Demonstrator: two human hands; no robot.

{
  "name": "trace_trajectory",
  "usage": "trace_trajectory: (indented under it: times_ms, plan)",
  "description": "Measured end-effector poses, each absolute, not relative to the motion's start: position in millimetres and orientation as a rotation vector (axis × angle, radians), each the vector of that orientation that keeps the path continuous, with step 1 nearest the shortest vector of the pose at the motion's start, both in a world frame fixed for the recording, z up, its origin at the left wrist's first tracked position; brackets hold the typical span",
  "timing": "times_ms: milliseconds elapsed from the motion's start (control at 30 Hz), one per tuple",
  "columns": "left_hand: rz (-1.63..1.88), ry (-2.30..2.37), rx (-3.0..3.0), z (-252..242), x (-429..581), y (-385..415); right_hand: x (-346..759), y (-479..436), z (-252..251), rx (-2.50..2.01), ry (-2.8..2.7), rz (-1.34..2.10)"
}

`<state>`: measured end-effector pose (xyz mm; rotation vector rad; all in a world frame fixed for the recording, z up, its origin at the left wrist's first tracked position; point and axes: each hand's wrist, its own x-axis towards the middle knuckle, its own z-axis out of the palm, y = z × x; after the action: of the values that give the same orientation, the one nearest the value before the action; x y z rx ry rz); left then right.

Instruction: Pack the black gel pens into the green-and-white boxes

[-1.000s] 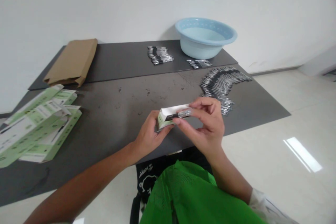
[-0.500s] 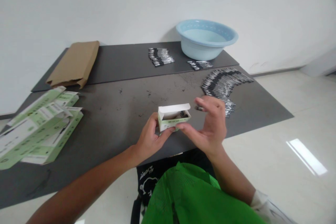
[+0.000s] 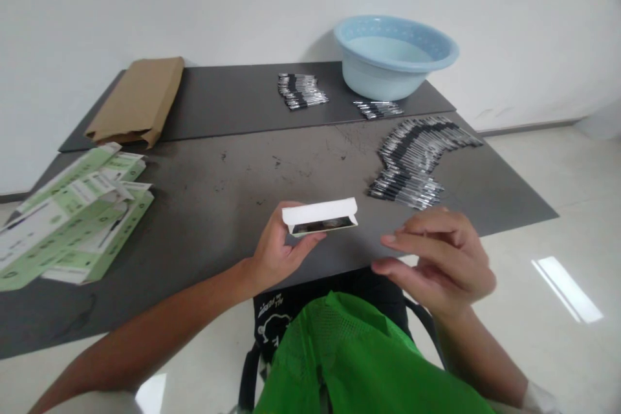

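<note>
"What's nearest?"
"The person's green garment [image 3: 359, 356], then the right hand [image 3: 441, 262], in the air by the near edge of the worktop [image 3: 218, 207]. Its thumb and forefinger are parted, with a gap between the tips."
"And the left hand [image 3: 276, 249]?"
"Gripping a small white box [image 3: 320, 212], its fingers closed around one end and the thumb across the front. It holds the box above the near part of the worktop."
"Is the box open?"
"Yes, its white flap stands up along the back of the opening. Something dark shows inside, too shadowed to make out."
"What lies further off?"
"To the left, green-and-white cartons [image 3: 77, 220] overlap in a pile. To the right, a large curved row of pens [image 3: 412, 158] lies side by side, just beyond the right hand."
"And at the back?"
"A brown paper bag [image 3: 138, 100] on the left, two smaller pen groups [image 3: 301, 92] toward the right, and a light blue basin [image 3: 388, 74] near the white wall [image 3: 242, 0]."
</note>
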<state>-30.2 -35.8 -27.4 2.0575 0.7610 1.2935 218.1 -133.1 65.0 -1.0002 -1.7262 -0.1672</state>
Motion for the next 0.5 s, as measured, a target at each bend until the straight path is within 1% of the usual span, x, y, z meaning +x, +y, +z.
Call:
trace_trajectory:
  times_ms: [100,233,500]
  plan:
    - [1.355,0.631,2.088,-23.6,-27.1,-32.9,201.6,-131.9,88.1,-1.031,-1.848,-0.073]
    - [1.353,0.446,1.986,-29.5,-26.1,-30.9,196.5,-129.4,100.3,-1.121,-1.942,-0.012]
    - [1.278,0.552,2.136,-22.9,-29.8,-31.4,206.3,-126.3,108.5,-1.261,-2.186,-0.021]
